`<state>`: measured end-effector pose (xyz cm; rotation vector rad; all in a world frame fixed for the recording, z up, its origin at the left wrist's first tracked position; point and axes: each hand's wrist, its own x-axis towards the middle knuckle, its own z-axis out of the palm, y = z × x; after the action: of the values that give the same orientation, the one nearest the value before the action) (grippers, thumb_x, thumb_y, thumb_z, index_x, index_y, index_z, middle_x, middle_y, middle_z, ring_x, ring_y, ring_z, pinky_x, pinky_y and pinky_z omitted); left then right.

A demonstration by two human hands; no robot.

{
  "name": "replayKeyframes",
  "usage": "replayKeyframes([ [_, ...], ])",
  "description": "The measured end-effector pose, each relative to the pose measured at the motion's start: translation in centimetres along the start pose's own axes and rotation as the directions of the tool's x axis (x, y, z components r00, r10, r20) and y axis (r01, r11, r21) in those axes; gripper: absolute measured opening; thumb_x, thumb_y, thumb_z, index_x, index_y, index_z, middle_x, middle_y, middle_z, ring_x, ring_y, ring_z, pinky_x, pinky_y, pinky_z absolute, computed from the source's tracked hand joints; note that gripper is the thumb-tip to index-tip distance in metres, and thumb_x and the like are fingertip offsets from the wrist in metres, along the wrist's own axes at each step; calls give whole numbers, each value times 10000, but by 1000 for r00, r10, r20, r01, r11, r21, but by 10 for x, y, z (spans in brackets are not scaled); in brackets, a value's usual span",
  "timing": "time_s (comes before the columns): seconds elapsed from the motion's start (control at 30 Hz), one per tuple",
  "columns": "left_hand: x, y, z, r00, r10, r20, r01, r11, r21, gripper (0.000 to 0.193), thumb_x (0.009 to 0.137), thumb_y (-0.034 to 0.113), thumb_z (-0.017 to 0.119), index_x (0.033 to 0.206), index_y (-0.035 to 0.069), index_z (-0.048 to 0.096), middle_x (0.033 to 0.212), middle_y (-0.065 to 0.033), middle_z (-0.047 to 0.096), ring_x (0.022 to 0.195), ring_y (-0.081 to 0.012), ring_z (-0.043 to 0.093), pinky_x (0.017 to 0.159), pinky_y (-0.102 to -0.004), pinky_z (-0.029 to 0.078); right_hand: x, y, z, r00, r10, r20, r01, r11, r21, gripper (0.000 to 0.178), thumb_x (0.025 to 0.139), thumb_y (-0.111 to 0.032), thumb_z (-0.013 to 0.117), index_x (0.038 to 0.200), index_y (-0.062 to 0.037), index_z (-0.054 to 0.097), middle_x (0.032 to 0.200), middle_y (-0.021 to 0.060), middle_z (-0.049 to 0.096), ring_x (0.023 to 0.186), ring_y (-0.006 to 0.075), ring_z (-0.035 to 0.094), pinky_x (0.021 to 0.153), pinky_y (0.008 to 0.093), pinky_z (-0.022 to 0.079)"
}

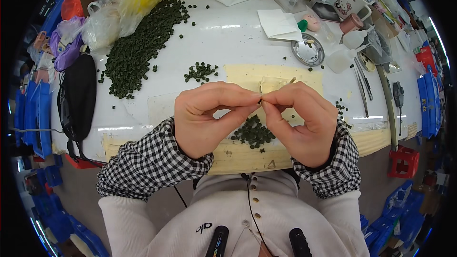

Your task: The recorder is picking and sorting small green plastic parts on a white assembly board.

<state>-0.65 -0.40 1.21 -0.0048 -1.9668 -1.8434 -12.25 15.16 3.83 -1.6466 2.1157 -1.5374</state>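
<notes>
My left hand and my right hand meet over the near edge of the table, thumbs and forefingers pinched tip to tip. Something tiny and dark shows where the fingertips touch; it is too small to name. Behind my right forefinger pokes out the end of a thin brownish stick; I cannot tell whether it is held. Just below the hands lies a small pile of dark green pieces, partly covered by the right fingers. Yellowish paper or tape lies beneath and beyond them.
A large heap of dark green pieces spreads at far left, with a smaller cluster nearer. A black pouch lies left. At right are a round metal tin, tweezers, a mug and clear plastic bottles.
</notes>
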Motion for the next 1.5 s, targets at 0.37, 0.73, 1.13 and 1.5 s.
replayKeyframes([
  [0.37,-1,-3,1,994,-99,-46,89,980,-178,225,824,-142,623,1012,-30,673,987,-147,661,889,-184,652,797,-279,543,1,3,-2,998,56,17,-57,995,78,138,788,65,673,923,38,665,823,108,662,701,158,660,639,239,526],
  [0.73,0,-3,-5,994,-103,32,107,983,-148,207,832,-126,625,1003,-25,681,983,-153,667,884,-199,663,791,-285,551,0,8,-4,983,157,97,-175,960,220,94,815,13,672,909,27,668,825,85,669,723,129,653,665,237,525],
  [1.13,1,-2,-5,991,-121,63,133,965,-225,224,845,-126,601,1034,-39,683,984,-138,688,927,-156,655,844,-254,528,-1,8,-4,977,178,120,-205,940,274,92,823,11,660,913,31,666,831,81,663,733,118,638,679,234,515],
  [1.5,0,-3,-7,995,-57,78,64,994,-90,207,846,-114,610,1015,-23,687,969,-150,691,890,-191,674,796,-278,546,-1,8,-6,976,166,141,-197,949,246,91,819,6,666,908,28,671,816,75,661,726,114,635,676,234,518],
])
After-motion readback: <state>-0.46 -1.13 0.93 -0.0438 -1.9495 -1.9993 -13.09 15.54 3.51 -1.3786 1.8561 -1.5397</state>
